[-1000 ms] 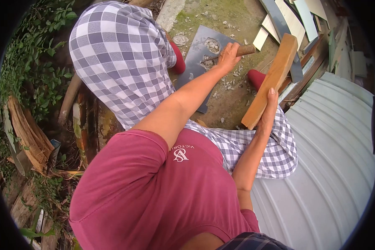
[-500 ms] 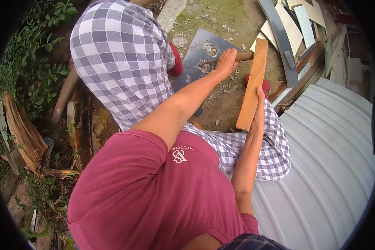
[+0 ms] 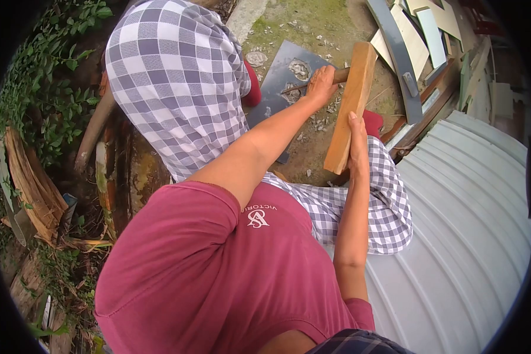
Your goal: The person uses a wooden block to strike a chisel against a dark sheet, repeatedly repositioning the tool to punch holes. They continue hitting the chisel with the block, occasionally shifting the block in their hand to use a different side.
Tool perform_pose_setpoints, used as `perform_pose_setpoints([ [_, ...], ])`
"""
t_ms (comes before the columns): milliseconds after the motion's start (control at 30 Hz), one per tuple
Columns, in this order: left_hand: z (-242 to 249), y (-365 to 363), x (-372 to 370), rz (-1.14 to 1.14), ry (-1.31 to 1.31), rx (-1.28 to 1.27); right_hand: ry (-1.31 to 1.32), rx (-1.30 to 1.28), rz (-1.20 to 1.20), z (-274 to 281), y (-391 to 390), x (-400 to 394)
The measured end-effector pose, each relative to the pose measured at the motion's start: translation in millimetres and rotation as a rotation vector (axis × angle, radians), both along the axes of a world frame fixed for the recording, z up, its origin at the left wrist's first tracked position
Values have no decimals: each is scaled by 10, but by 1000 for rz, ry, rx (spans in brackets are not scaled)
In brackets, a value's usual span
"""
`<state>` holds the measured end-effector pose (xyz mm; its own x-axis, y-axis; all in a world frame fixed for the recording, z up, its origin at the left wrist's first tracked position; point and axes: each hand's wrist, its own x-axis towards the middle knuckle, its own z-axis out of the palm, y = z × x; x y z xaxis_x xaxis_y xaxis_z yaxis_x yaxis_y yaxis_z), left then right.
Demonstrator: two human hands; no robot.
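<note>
My left hand is closed round the wooden handle of a chisel. Its metal tip rests on a dark tile lying on the ground between my feet. The tile has two chipped holes in it. My right hand grips the lower end of a long wooden block, held upright. The block's upper part is against the end of the chisel handle and hides it.
A white corrugated sheet lies to my right. Scrap strips and boards are piled at the top right. Stone chips litter the ground by my red shoes. Plants and old timber fill the left.
My right hand has swung the wooden block left, from out at the right to against the chisel handle. My left hand has kept the chisel on the tile.
</note>
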<state>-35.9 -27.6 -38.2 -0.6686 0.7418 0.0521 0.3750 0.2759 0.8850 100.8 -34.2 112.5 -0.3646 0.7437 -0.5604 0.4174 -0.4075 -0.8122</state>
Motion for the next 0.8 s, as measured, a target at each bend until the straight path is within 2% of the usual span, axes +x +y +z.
perform_pose_setpoints([
  [33,5,15,-71,14,9,-3,-11,-189,-44,155,49,-33],
  [67,-6,-23,-49,26,14,20,9,-258,-101,406,51,-87],
  [133,6,-7,-44,51,-3,49,48,-62,-155,545,275,-15],
  [167,12,5,-26,56,-8,51,117,-50,-193,702,375,27],
  [233,-1,-9,-27,41,19,41,302,155,-247,955,479,-33],
  [300,0,-22,-19,33,11,36,389,168,-282,967,598,20],
  [367,10,2,-9,28,7,36,316,296,-374,552,495,-87],
  [433,-15,-2,-9,24,14,44,-19,218,2,-247,383,75],
  [500,-50,-8,31,22,12,53,-60,377,111,-482,57,9],
  [533,-68,18,-32,47,14,61,-47,382,122,-308,84,-88],
  [600,-142,4,-65,73,-5,57,112,-288,-172,95,-28,-49],
  [700,1,45,-234,104,-91,30,102,-157,-213,230,-21,43],
  [800,-23,66,-488,215,-288,-20,149,-162,-257,276,-26,244],
])
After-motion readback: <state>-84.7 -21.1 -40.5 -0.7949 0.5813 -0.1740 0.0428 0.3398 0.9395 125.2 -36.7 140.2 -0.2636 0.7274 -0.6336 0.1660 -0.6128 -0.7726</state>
